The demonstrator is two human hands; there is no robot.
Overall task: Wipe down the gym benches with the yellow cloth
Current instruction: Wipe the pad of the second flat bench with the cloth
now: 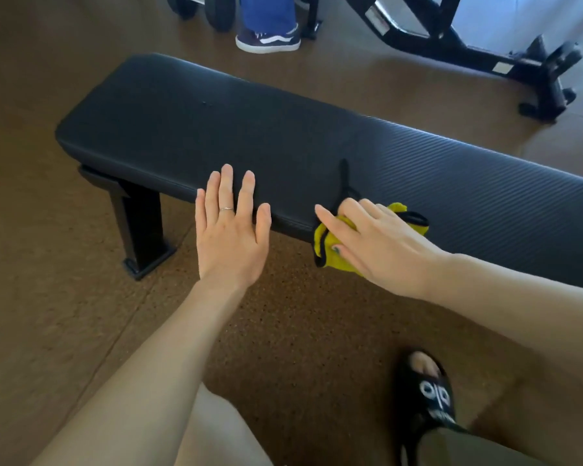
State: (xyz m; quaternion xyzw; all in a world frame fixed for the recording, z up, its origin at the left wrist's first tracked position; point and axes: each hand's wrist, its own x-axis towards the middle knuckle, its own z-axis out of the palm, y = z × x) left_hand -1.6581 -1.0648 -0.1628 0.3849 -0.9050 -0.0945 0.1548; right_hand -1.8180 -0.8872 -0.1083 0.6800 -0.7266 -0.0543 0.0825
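A flat black padded gym bench [249,129] runs from upper left to right across the view. My left hand [231,227] lies flat with fingers spread, fingertips on the bench's near edge. To its right, my right hand [377,245] presses the yellow cloth [334,260] with black trim against the near edge of the pad; part of the cloth hangs over the side and most of it is hidden under my palm. A black strap of the cloth lies on the pad above my fingers.
A second black bench frame [468,45] stands at the back right. Another person's blue trouser leg and dark sneaker [268,38] are behind the bench, beside dumbbell wheels [216,11]. My foot in a black slide [428,395] stands on the brown cork-like floor.
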